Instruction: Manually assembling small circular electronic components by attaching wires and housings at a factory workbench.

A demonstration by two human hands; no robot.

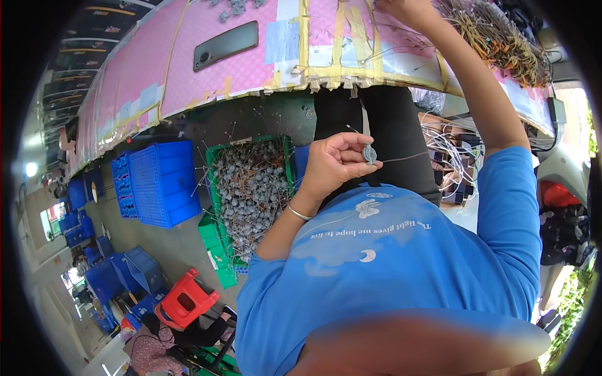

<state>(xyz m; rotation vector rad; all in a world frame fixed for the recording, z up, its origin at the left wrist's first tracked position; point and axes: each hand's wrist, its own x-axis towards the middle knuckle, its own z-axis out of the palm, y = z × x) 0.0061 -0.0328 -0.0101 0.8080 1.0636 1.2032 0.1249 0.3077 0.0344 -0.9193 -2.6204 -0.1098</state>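
In front of my lap, my left hand (343,156) pinches a small round grey part (369,153) between thumb and fingers. A thin brownish wire (404,157) runs from that part to the right, across my dark trousers. My right arm reaches forward over the pink-covered table (238,69), and my right hand (406,9) is at the top edge of the picture. Its fingertips are cut off there, so what it touches is hidden. Nearby on the table lie thin loose wires (401,47).
Left of my lap, a green crate (290,156) holds many grey parts with wires sticking out. Blue crates (168,182) stand beyond it. A dark phone (226,46) lies on the table. Bundled wires (501,41) are at far right; white cables (461,156) fill a box beside my legs. A red stool (186,301) is lower left.
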